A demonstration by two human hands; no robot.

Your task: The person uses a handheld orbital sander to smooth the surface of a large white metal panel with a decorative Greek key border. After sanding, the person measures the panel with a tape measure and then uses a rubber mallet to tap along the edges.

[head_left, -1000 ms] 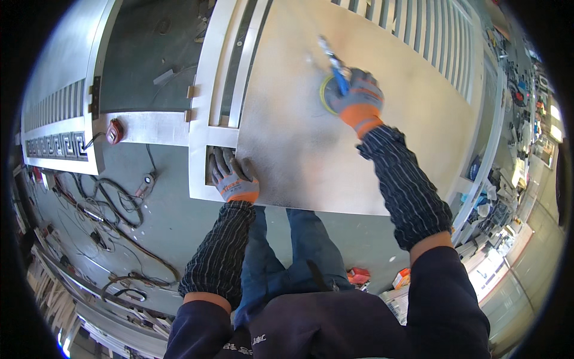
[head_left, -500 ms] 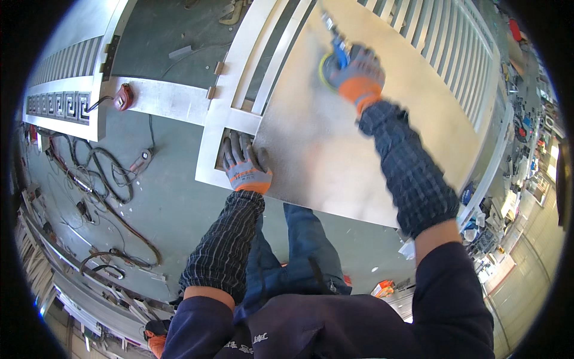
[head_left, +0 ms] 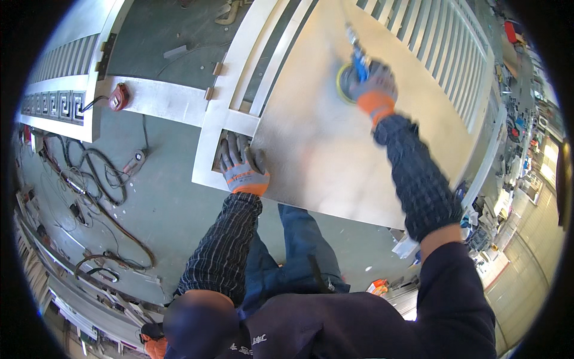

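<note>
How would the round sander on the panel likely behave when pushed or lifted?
The sander would probably glide rather than roll: its round pad seems to lie flat on the smooth-looking panel. It looks manageable one-handed, since the right hand alone grips it.

Cannot clearly make out the right hand (head_left: 375, 87) in its grey, orange-cuffed glove, blurred over the round, yellow-rimmed hand tool (head_left: 348, 81); cannot see that tool's underside, turned to the broad, pale metal panel (head_left: 359, 143), cut off at the far edge; cannot see the palm of the left hand (head_left: 244, 167) in a matching glove; cannot tell apart the small, mixed items (head_left: 514, 128) crowded at right; cannot follow the blue denim trouser legs (head_left: 299, 239) beneath the panel's near edge.
</note>
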